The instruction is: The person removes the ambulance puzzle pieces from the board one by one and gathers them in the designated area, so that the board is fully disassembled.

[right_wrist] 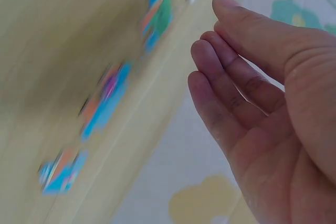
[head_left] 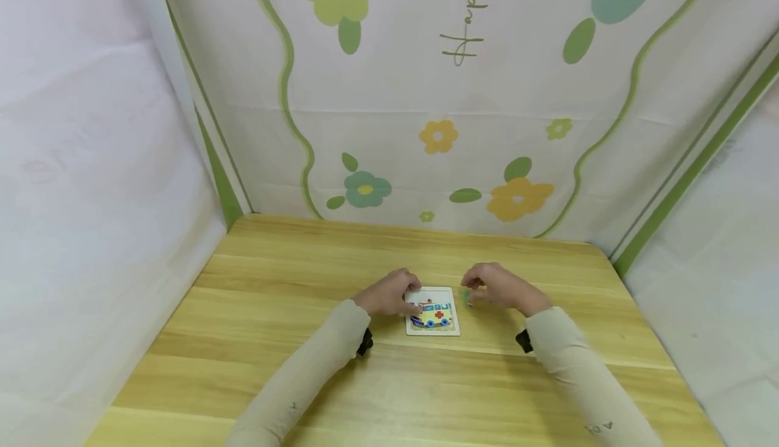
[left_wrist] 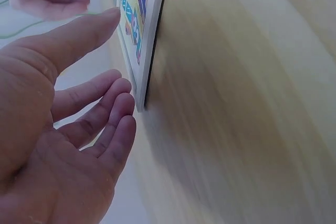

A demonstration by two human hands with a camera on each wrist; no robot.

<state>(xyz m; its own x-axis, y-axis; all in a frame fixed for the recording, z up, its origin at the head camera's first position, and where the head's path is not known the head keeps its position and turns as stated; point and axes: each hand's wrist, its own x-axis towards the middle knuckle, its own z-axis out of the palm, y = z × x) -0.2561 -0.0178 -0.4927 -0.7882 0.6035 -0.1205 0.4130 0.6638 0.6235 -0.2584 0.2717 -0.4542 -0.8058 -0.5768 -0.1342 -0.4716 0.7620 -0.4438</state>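
A square white-bordered picture puzzle board (head_left: 447,291) lies on the table, showing a yellow ambulance (head_left: 433,314) with a red cross and blue wheels. At its left side is my left hand (head_left: 388,293); the thumb overlaps the picture, and the other fingers bend loosely at the edge. My right hand (head_left: 500,289) hovers just right of the board, fingers relaxed and nothing between them. Beneath it, three blurred puzzle pieces lie apart in the right wrist view: a green and blue piece (right_wrist: 160,19), a blue and purple piece (right_wrist: 106,100) and a blue and orange piece (right_wrist: 63,172).
The wooden table (head_left: 292,278) extends around the board on every side. A white cloth with flowers (head_left: 377,95) hangs along the far edge, and plain white cloths (head_left: 91,197) enclose both sides. A black wrist strap (head_left: 365,342) shows below the left sleeve.
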